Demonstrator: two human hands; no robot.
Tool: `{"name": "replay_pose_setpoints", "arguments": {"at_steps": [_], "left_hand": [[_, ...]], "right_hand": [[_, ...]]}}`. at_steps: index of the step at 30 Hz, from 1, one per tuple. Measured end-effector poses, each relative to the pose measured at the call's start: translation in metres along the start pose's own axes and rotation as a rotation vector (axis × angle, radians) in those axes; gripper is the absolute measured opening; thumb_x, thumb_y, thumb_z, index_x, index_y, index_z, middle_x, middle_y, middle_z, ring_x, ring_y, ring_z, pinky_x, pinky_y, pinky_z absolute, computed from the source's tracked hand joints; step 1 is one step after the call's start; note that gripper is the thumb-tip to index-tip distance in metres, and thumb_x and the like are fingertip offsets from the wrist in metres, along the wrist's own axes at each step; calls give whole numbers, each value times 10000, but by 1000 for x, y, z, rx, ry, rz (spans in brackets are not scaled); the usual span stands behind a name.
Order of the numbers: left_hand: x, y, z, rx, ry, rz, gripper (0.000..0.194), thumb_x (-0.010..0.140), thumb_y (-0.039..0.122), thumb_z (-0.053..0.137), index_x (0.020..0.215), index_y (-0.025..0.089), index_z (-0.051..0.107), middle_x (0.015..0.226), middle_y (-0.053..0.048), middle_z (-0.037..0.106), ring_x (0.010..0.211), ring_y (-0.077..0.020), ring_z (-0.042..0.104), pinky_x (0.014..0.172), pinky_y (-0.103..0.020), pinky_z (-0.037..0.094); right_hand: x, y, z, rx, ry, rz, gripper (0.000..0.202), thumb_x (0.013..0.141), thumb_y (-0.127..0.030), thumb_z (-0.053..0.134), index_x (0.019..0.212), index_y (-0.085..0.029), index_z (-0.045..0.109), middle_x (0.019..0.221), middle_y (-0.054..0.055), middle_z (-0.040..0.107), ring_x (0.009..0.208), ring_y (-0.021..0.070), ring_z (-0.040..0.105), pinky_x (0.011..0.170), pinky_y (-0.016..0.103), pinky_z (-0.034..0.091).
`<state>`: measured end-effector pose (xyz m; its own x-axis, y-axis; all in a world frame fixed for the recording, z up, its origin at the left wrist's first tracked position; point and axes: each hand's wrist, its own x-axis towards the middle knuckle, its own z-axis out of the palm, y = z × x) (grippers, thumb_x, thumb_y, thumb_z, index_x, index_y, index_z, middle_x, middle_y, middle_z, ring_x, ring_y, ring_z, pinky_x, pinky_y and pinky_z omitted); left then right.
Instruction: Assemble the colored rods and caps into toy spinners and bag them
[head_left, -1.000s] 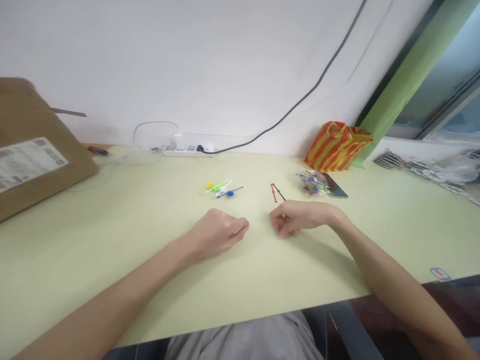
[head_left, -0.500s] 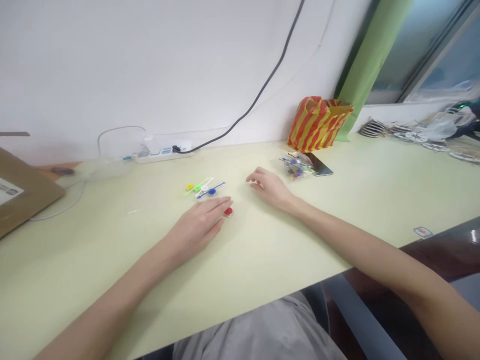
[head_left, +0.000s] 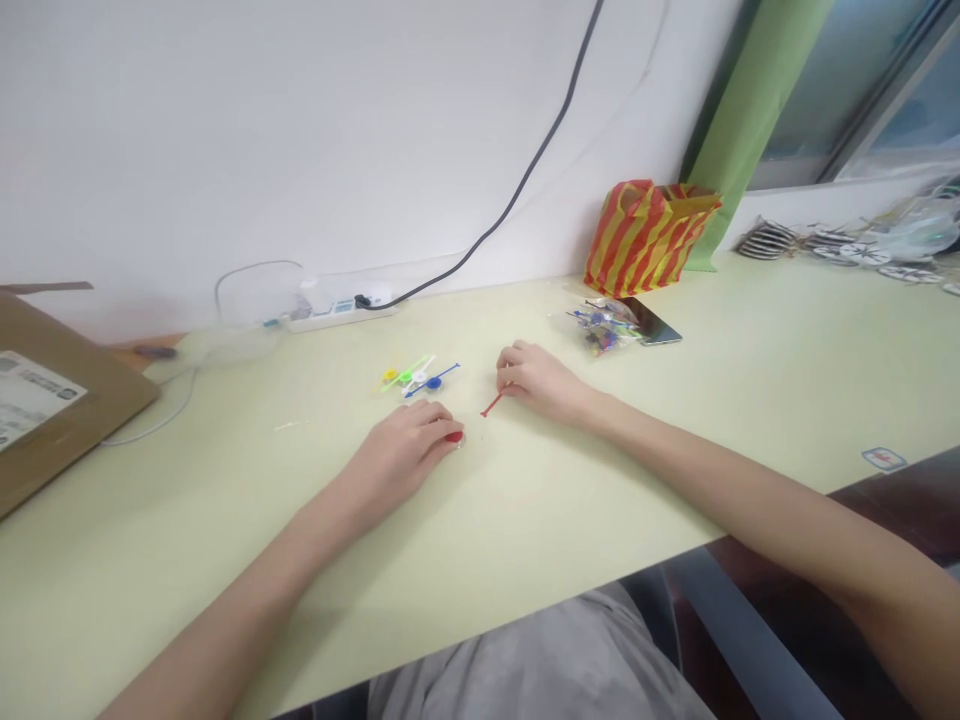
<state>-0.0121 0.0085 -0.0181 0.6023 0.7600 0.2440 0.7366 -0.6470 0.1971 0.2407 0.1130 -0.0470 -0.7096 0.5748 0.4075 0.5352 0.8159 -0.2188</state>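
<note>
With its thumb and fingers, my left hand [head_left: 409,445] grips a small red disc [head_left: 454,437] with a clear rim, at the tabletop. My right hand [head_left: 536,378] pinches a thin red arrow-shaped pointer [head_left: 491,405], which slants down and left from the fingers; its upper part is hidden in the grip. A gap of bare table separates the disc from the pointer. Beyond my left hand lies a row of small spinners in yellow [head_left: 389,376], green [head_left: 406,377], white [head_left: 419,377] and blue [head_left: 433,383], with thin arrows across most of them.
Past my right hand are a clear bag of coloured parts [head_left: 604,325] and a black phone [head_left: 652,322]. A striped red-and-yellow bag [head_left: 649,240] stands against the wall. A power strip [head_left: 337,312] lies at the back, a cardboard box [head_left: 75,410] at the left.
The red pointer now shows in my right hand, whose fingers have closed. My left hand's fingers have gone from lying extended beside the red disc to gripping it. The view has shifted slightly.
</note>
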Motion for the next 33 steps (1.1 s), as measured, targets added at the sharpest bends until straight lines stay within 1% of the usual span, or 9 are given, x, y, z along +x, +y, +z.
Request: {"name": "replay_pose_setpoints", "arguments": {"at_steps": [3,6,11,14,17,20,25,30,33], "left_hand": [[1,0,0,-4,5,-48,241,996,323,489,961,205,696,978,-65,688,929,-222,643,820,-349,508],[0,0,2,-6,24,-78,242,980,346,509,942,209,705,936,-64,671,924,-230,631,796,-345,503],[-1,2,3,-47,73,-131,221,979,327,499,943,205,680,1012,-62,668,932,-217,633,804,-339,501],[-3,5,2,-156,125,-205,130,953,262,530,1001,215,641,991,-26,686,851,-181,641,780,-320,501],[-2,10,2,-287,189,-216,95,918,243,582,980,202,641,956,-19,693,810,-161,643,770,-306,510],[-1,14,2,-425,239,-245,140,910,296,625,985,187,669,895,-22,695,770,-153,641,746,-298,524],[0,20,4,-621,192,-290,174,893,348,683,943,181,681,834,-18,693,761,-151,650,722,-280,541],[0,23,5,-706,216,-297,181,881,339,703,960,177,691,918,-33,739,851,-182,715,779,-291,581],[-1,25,2,-703,227,-308,202,880,336,710,1010,182,716,969,-45,770,888,-209,748,755,-282,595]], "right_hand": [[-2,-9,-6,36,72,16,133,924,-93,567,878,-176,660,1047,125,676,1068,271,535,886,384,396],[-6,-20,-12,178,191,109,158,950,-90,491,912,-184,612,968,96,686,974,236,583,846,355,428],[-8,-48,-8,647,285,226,71,912,-172,591,844,-194,593,797,15,686,746,163,650,731,301,494],[-7,-62,0,906,271,286,123,843,-260,736,880,-185,645,800,15,716,709,156,678,745,318,542],[-6,-71,6,1024,211,308,191,792,-303,801,910,-182,712,854,34,750,774,168,702,778,328,555],[-7,-75,6,1061,179,310,225,757,-351,834,853,-176,729,852,43,755,769,169,695,755,325,555],[-8,-78,4,1109,139,340,319,680,-413,891,763,-173,699,768,25,717,712,157,658,716,312,530],[-9,-78,2,1154,98,366,328,712,-458,867,783,-171,724,776,35,721,725,164,653,718,312,512],[-9,-80,2,1143,91,335,324,732,-471,851,782,-173,734,792,42,727,759,173,657,745,319,510]]}}
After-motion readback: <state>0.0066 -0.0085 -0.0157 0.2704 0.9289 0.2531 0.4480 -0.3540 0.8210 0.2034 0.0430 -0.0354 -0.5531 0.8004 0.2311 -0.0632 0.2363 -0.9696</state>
